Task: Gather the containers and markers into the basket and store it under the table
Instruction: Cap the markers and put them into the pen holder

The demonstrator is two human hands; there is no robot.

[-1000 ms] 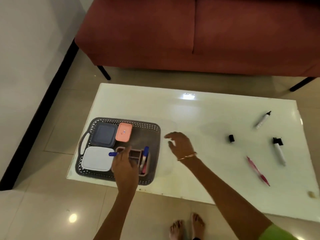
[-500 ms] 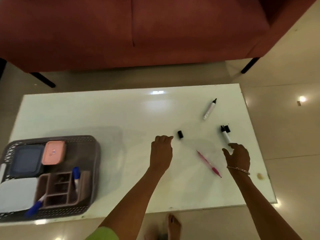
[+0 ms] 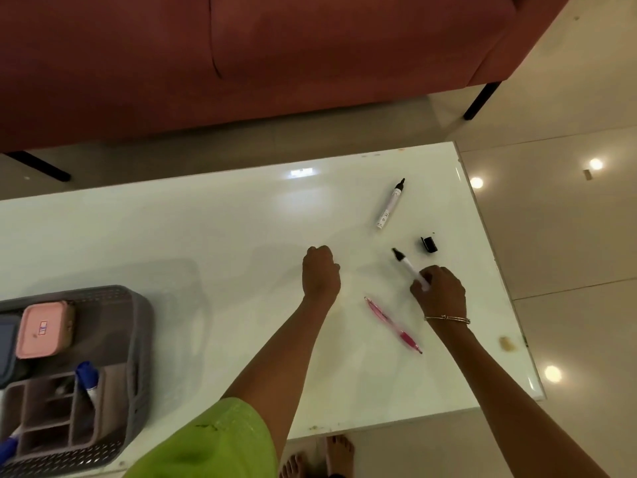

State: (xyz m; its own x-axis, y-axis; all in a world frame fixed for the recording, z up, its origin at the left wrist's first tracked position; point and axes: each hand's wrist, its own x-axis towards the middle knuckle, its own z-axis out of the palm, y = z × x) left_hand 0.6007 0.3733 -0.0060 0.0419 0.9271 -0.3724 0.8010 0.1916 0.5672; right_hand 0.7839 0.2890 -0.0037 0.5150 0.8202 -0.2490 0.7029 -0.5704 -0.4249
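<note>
Right hand (image 3: 438,291) is gripping the lower barrel of an uncapped black-tipped white marker (image 3: 406,265), fingers curled closed around it, nib pointing up and away to the left; whether the marker is clear of the table (image 3: 172,236) cannot be told. Its black cap (image 3: 429,244) is lying loose just beyond the hand, near the table's right edge. Left hand (image 3: 320,272) is hovering or resting at table centre as a closed fist, fingers pressed together; whether anything is inside cannot be told. A second white marker (image 3: 390,204) is lying uncapped further back, well apart from both hands. A pink pen (image 3: 393,325) is lying diagonally between the two forearms. The grey basket (image 3: 138,357) is sitting at the table's left end, holding a pink container (image 3: 44,329), a compartmented organizer (image 3: 48,412) and a blue-capped marker (image 3: 88,377) standing in the organizer.
</note>
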